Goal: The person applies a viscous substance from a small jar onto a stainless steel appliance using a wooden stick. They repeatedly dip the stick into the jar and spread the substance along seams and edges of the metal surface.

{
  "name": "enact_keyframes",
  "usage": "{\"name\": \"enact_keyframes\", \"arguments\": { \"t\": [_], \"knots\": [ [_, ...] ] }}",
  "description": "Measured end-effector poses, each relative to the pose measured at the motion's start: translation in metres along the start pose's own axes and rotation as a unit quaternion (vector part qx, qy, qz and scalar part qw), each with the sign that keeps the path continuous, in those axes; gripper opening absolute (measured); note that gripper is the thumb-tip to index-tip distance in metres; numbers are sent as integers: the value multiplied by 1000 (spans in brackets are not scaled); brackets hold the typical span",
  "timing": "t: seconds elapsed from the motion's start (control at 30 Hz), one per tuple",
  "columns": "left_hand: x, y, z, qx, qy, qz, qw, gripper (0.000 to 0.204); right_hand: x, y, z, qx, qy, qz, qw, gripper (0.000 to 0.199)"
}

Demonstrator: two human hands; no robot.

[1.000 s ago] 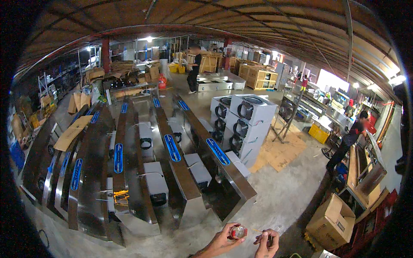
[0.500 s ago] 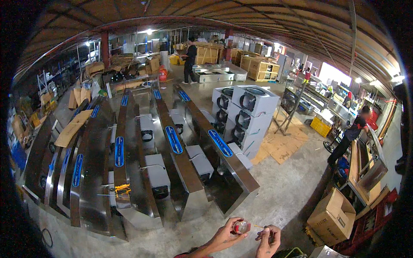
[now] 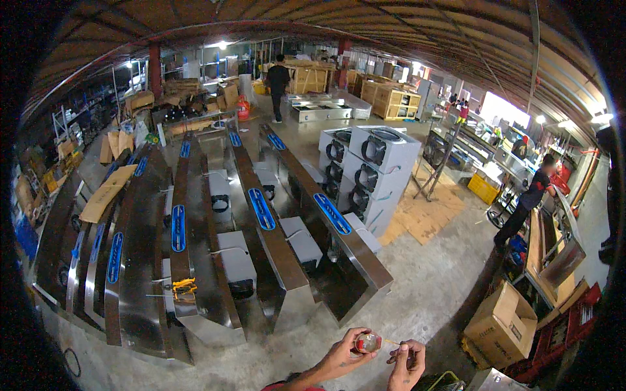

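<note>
Low in the view, the left hand [image 3: 344, 355] has its fingers clamped on a small red tape roll [image 3: 368, 343], while the right hand [image 3: 407, 362] pinches a thin strip [image 3: 392, 341] drawn from it. By the look of it, the strip is only just pulled free and nothing is taped yet. Below is bare concrete floor [image 3: 430, 293]. Beyond lie long stainless steel units [image 3: 280, 254] with blue labels, then stacked grey fan housings [image 3: 368, 163], a cardboard box [image 3: 502, 322], and workers farther off.
</note>
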State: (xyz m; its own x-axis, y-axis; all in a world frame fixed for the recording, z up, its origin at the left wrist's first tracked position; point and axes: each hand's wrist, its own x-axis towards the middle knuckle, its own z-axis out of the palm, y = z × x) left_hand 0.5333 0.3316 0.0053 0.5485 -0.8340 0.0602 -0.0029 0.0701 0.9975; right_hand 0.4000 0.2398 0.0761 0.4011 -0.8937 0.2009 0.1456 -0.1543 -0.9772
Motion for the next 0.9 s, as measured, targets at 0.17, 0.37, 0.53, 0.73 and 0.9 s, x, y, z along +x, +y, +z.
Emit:
{"name": "enact_keyframes", "arguments": {
  "t": [0.17, 0.37, 0.53, 0.73, 0.9],
  "knots": [
    [-1, -2, 3, 5, 4, 5, 1000, 75, -2, -4, 2, -13, -2, -2, 1000, 18],
    [-3, 10, 1, 28, -10, 2, 1000, 75, -5, 1, -3, -14, -5, -6, 1000, 20],
    [-1, -25, 5, 14, -17, 28, 999, 74, -4, -4, -5, -35, 5, 26, 999, 8],
    [7, -3, 25, -39, -50, 47, 997, 75, -7, 16, -33, -80, 39, -56, 994, 11],
    [-5, -23, 76, -50, -145, 3, 988, 72, -51, 8, -89, -138, 137, -81, 978, 11]
  ]
}}
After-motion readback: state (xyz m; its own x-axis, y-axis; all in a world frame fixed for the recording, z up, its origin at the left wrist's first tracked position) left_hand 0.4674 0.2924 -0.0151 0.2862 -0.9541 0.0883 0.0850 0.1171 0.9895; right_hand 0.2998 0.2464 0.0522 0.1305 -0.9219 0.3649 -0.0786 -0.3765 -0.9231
